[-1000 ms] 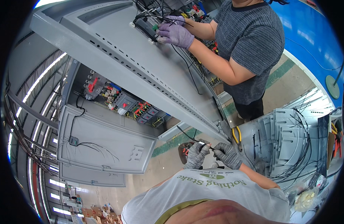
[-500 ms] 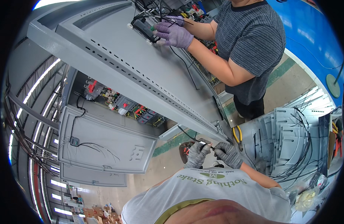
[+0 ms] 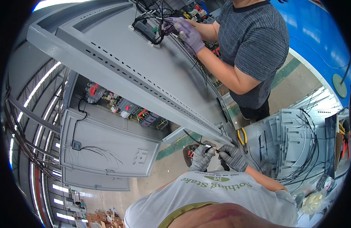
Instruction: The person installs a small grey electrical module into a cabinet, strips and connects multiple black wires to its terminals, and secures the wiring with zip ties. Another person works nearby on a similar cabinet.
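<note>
Black cable [image 3: 200, 143], one, with white sleeve [image 3: 208, 146]: held before the chest, between two grey-gloved hands. Left hand [image 3: 201, 158]: grip pinched on the cable beside the sleeve. Right hand [image 3: 233, 157]: grip pinched at the cable's near end; exact contact partly hidden. Step in hand, as judged: cable end being worked by the fingertips. Next move: steadiness from the left grip and fine control from the right are probably called for. Edges: grey frame [image 3: 69, 49], lower end near the right hand, gap not readable; yellow-handled pliers [image 3: 242, 137], laid just beyond that hand. Open room: offered over bare floor [image 3: 166, 163], left of the left hand. Co-worker's purple-gloved hand [image 3: 192, 39]: placed well apart.
</note>
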Motion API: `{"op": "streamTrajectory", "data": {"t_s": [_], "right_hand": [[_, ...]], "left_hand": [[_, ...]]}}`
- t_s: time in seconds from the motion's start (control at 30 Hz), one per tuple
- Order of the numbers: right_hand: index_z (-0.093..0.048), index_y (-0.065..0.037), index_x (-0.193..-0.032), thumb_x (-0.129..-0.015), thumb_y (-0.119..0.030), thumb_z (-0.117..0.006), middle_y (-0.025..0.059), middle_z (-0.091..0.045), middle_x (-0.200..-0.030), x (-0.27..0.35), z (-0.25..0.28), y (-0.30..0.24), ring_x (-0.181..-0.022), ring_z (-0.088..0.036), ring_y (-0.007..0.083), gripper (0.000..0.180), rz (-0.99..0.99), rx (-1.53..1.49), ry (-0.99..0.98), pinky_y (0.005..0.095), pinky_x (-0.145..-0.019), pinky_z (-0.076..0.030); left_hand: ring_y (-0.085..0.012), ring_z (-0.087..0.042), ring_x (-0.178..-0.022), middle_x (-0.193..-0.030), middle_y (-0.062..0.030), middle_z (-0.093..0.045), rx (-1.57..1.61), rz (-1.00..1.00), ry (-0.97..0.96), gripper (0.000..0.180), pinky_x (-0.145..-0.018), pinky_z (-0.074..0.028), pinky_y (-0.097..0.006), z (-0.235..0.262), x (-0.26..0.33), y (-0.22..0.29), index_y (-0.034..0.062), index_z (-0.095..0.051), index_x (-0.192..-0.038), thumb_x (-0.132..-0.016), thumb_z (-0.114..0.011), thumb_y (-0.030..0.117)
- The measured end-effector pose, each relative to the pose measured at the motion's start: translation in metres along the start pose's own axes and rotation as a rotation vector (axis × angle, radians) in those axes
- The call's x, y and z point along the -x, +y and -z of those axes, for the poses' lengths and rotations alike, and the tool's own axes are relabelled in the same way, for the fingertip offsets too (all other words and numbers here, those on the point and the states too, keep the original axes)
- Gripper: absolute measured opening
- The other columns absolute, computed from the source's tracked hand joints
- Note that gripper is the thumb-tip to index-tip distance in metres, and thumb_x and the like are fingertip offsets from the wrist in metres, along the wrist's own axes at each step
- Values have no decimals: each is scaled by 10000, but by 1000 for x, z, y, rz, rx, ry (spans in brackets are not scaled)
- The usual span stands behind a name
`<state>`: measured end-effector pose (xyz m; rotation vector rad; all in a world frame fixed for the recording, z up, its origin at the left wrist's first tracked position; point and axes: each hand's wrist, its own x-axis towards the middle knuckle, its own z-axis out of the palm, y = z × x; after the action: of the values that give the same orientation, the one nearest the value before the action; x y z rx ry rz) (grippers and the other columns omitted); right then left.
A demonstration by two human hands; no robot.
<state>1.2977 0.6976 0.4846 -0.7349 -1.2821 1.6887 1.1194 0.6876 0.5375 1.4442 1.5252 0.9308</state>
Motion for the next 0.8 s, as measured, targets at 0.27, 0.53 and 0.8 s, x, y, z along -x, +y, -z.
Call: {"op": "streamTrajectory", "data": {"t_s": [0.27,0.53,0.8], "right_hand": [[-605,14,-961,-934,-115,-534,46,-597,-780,0,-1,5,-637,-590,88,149,7,-37,-2,233,-581,-497],[-599,17,-956,-932,-122,-538,51,-597,-771,2,-1,-1,-631,-587,89,153,7,-17,7,237,-586,-501],[-601,7,-954,-934,-127,-526,47,-600,-760,1,0,0,-631,-589,92,155,-6,-11,-1,238,-583,-496]], "left_hand": [[-107,-593,-791,-841,-30,-663,-84,-24,-9,147,-735,-469,-270,-1,2,23,28,-681,-971,-899,-633,147],[-96,-567,-789,-841,-17,-640,-21,0,0,133,-729,-456,-258,-3,3,16,32,-678,-978,-898,-636,130],[-100,-569,-810,-876,-20,-640,7,-17,4,121,-743,-456,-257,-3,3,14,28,-666,-977,-901,-630,114]]}}
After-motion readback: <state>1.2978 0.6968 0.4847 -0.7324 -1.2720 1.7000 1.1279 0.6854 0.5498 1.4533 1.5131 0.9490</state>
